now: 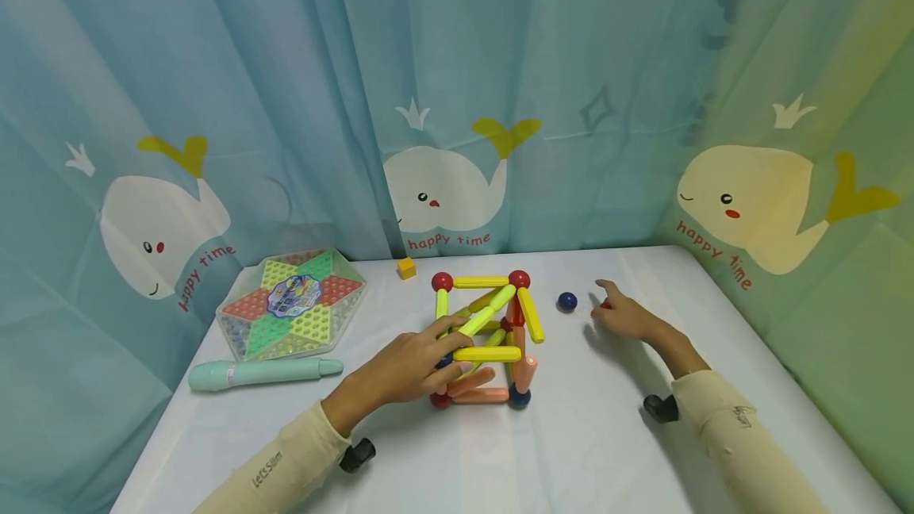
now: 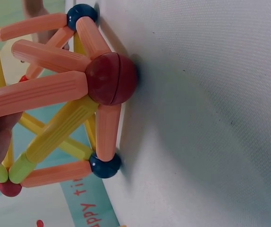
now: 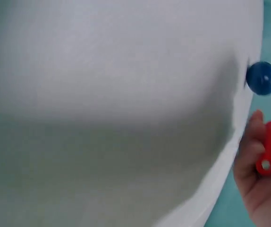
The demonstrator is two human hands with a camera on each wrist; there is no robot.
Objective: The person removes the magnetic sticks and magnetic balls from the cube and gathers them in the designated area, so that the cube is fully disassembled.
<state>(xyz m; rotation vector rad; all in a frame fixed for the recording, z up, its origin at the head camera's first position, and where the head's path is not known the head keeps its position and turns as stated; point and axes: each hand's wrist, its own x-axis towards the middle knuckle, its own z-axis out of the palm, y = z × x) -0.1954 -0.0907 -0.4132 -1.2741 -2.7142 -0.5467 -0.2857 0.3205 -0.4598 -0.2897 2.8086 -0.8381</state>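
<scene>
A frame of magnetic rods and balls (image 1: 488,354) stands on the table in the head view, built from yellow, light green and salmon rods with red and dark blue balls. My left hand (image 1: 410,363) grips its upper left front corner, fingers over a blue ball there. In the left wrist view a red ball (image 2: 112,78) at the frame's base rests on the tabletop, joined to several salmon rods. To the right of the frame, my right hand (image 1: 628,317) holds a short red rod (image 3: 269,147), index finger stretched out. Beside that hand lies a loose dark blue ball (image 3: 262,78).
A star-patterned Chinese checkers box (image 1: 293,304) lies at the left of the white table (image 1: 571,450). In front of it is a mint-green stick (image 1: 266,372). A small yellow cube (image 1: 406,268) sits at the back, near a whale-print curtain (image 1: 600,181).
</scene>
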